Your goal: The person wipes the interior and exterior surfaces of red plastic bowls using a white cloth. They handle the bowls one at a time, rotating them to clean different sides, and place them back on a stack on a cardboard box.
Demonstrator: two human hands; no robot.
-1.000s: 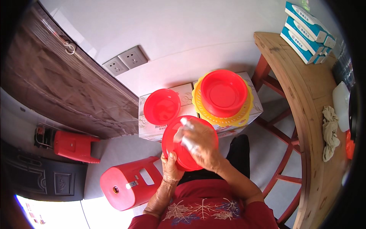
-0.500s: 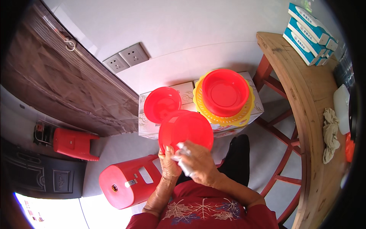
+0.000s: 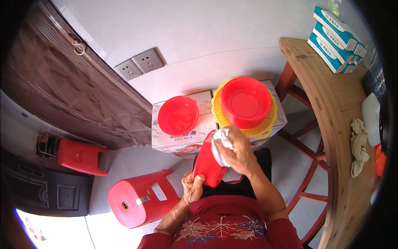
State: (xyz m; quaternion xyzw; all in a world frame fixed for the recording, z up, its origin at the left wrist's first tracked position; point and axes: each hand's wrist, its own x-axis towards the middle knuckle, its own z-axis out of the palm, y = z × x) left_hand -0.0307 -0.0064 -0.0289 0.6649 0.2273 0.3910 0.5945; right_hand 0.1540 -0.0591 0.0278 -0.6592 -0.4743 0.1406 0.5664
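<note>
My left hand point(image 3: 192, 187) grips the lower rim of a red plastic bowl point(image 3: 206, 164), which is tilted nearly on edge over my lap. My right hand point(image 3: 237, 152) presses a crumpled white cloth point(image 3: 222, 140) against the bowl's upper part. A smaller red bowl point(image 3: 178, 115) rests on top of the left cardboard box point(image 3: 176, 139). A larger red bowl point(image 3: 245, 102) sits inside a yellow basket point(image 3: 265, 130) on the right cardboard box point(image 3: 278, 114).
A red plastic stool point(image 3: 143, 198) lies on its side by my left knee; another red stool point(image 3: 79, 156) stands farther left. A wooden table point(image 3: 331, 120) on the right carries stacked blue-and-white boxes point(image 3: 335, 39) and a rag point(image 3: 359, 146). Wall sockets point(image 3: 140, 63) are ahead.
The bowl has turned from facing up at me to nearly edge-on. My right hand with the cloth moved from below the bowl up to its upper edge.
</note>
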